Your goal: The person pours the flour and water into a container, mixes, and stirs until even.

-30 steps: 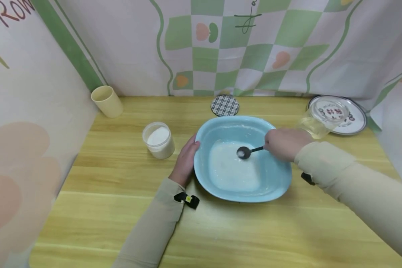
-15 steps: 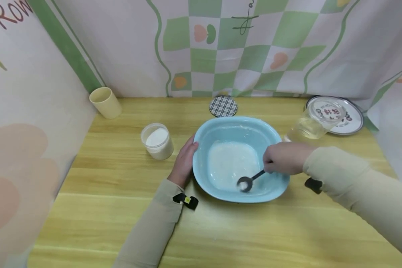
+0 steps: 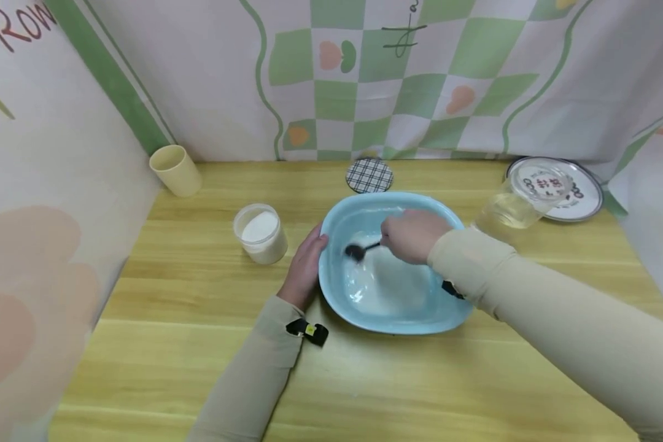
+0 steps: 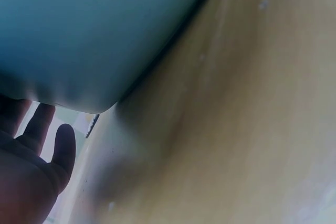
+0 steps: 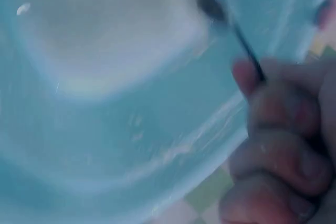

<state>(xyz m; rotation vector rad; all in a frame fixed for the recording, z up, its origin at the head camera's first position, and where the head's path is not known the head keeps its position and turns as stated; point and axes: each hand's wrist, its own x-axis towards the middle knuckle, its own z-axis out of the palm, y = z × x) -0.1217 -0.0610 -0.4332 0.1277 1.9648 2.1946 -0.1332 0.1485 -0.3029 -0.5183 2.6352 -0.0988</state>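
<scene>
A light blue basin [image 3: 458,313] with milky white liquid [image 3: 389,288] in its bottom stands on the wooden table. My left hand [image 3: 305,267] holds its left side, thumb at the rim; in the left wrist view, the fingers [image 4: 37,127] extend toward the basin's outer wall [image 4: 79,40]. Over the liquid, my right hand [image 3: 414,236] grips a small dark spoon [image 3: 356,252] by the handle, the bowl pointing left. In the right wrist view, curled fingers [image 5: 278,156] surround the handle, and the spoon's bowl is blurred near the liquid.
Left of the basin stands a clear jar [image 3: 261,236] of white powder, with a cream cup [image 3: 175,172] behind it. A checked coaster [image 3: 369,175] lies behind the basin. At the right, a tilted-looking transparent container [image 3: 511,209] overlaps a patterned plate [image 3: 577,205].
My right hand has swept the spoon from the basin's right and front part to its left and rear. My left hand stays at the rim.
</scene>
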